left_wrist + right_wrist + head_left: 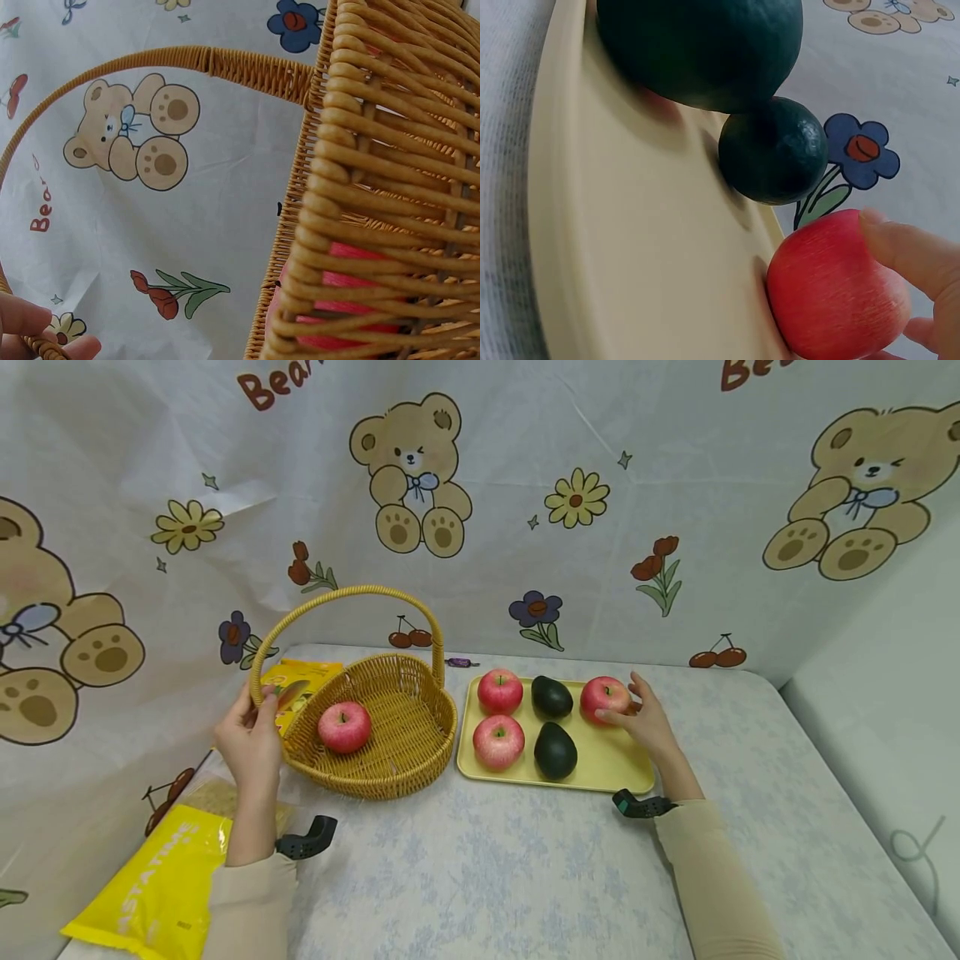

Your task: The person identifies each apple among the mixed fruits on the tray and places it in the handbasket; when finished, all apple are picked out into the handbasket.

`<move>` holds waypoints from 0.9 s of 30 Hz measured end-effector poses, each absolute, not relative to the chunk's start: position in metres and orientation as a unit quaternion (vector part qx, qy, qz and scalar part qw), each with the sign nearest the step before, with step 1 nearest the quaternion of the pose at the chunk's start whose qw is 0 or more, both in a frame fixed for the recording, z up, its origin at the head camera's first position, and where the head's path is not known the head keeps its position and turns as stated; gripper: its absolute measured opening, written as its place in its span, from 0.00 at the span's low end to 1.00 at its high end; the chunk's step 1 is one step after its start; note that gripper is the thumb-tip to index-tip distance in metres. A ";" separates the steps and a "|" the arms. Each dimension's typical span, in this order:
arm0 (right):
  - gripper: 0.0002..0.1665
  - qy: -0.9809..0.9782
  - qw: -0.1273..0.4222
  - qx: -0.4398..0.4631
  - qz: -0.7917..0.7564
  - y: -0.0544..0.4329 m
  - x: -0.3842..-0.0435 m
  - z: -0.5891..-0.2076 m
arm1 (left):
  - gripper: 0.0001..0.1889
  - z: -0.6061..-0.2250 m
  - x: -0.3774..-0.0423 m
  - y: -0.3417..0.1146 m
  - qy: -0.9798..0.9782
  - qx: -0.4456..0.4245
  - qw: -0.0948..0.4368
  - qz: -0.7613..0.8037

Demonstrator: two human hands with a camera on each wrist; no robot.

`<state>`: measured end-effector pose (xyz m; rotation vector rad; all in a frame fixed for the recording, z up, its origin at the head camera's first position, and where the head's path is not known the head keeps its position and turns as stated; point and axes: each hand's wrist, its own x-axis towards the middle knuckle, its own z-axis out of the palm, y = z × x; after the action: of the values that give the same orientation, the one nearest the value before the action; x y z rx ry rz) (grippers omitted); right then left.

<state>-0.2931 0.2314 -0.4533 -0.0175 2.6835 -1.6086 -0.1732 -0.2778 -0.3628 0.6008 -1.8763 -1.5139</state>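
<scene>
With my left hand (251,739) I grip the left side of the arched handle of a wicker basket (408,785). One red apple (345,727) lies inside it, and the left wrist view shows its red through the weave. My right hand (647,718) holds another apple (600,697) between thumb and fingers at the right part of a yellow tray (615,768). In the right wrist view that apple (836,289) still sits at the tray. Two more apples (500,692) and two dark green avocados (555,752) lie on the tray, left of the held apple.
A yellow package (161,881) lies at the table's left front, and another yellow packet (307,672) is behind the basket. A small purple-wrapped item (461,662) lies by the back edge. A cloth with printed bears (420,477) hangs behind the table.
</scene>
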 end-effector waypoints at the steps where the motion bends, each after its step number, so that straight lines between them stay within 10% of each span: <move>1: 0.61 0.859 0.007 -0.005 -0.512 0.231 -0.293 -0.454 | 0.21 -0.363 -0.173 -0.278 -0.716 0.229 0.322 -0.575; 27: 0.51 0.875 -0.037 0.008 -0.482 0.229 -0.293 -0.459 | 0.19 -0.362 -0.175 -0.278 -0.712 0.221 0.331 -0.578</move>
<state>-0.2932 0.2288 -0.4587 0.0248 2.8159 -1.5515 -0.1746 -0.2779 -0.3624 0.5782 -1.8621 -1.5105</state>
